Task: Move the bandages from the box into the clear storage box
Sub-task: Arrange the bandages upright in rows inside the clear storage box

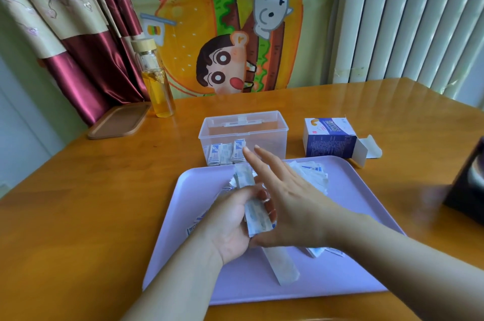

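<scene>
My left hand grips a stack of wrapped bandages over the lilac tray. Fingers straight, my right hand lies against the right side of that stack. More loose bandages lie on the tray beyond my hands, and one long strip lies below them. The clear storage box stands just behind the tray, with several bandages upright in its left front corner. The blue and white bandage box lies open on its side to the right.
A glass bottle with yellow liquid stands at the back left beside a brown lid. A dark object sits at the table's right edge. A cartoon cloth hangs behind the wooden table.
</scene>
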